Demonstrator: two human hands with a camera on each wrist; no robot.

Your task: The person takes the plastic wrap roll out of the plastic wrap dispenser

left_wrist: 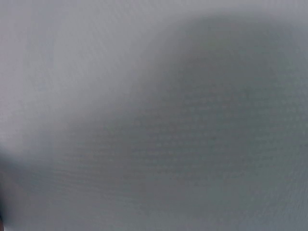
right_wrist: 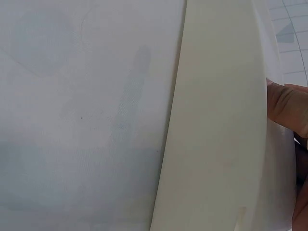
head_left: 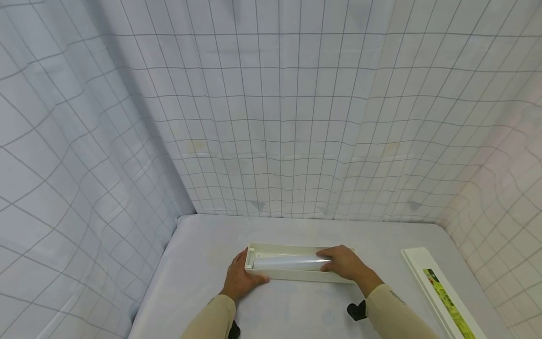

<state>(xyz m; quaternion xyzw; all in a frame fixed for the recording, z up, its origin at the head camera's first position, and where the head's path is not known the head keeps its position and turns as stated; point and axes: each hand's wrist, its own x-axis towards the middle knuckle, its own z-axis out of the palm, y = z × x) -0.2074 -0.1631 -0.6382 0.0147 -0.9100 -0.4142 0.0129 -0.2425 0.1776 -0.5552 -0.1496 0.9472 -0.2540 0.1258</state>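
A long, open, off-white box lies crosswise on the table with a roll of clear plastic film inside it. My left hand holds the box's left end, its thumb along the front wall and its fingers at the end. Over the right part of the box, my right hand grips the roll near its right end, thumb at the front and fingers behind. The right wrist view shows the box's wall with the right thumb beyond its edge. Only blurred grey cloth appears in the left wrist view.
To the right lies a long off-white lid with a yellow-green label, slanting toward the front edge. White cloth covers the table. Grid-patterned curtains hang behind it and on both sides.
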